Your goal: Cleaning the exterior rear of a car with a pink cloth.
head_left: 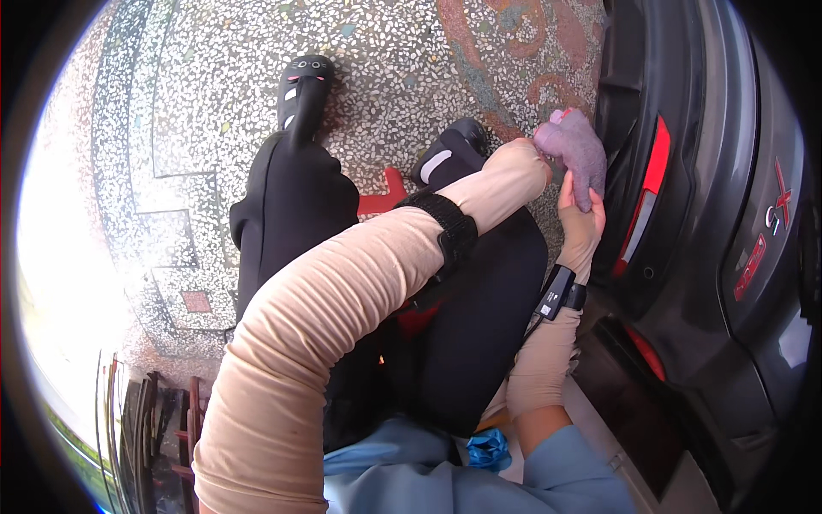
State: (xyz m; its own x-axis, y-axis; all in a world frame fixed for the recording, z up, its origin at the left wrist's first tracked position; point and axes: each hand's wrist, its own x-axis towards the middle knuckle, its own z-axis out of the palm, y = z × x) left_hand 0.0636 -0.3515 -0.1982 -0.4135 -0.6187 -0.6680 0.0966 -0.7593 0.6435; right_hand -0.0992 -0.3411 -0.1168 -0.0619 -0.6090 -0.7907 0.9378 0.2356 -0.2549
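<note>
A greyish-purple cloth (580,147) is bunched up between my two hands, close to the car's rear bumper. My left hand (545,159) reaches across from the left and grips the cloth's upper part, which hides most of its fingers. A small pink patch shows at the cloth's top edge. Below, my right hand (582,216) is closed on the hanging end of the cloth, thumb and fingers on either side of it. Beige sleeves cover both forearms, with a black band on each.
A dark grey car (711,171) with a red reflector (658,158) stands close on the right. My black-clad legs and black shoes (306,86) rest on speckled terrazzo flooring (214,94). A red stool part (381,202) shows between my legs. Blue crumpled plastic (488,449) lies by my waist.
</note>
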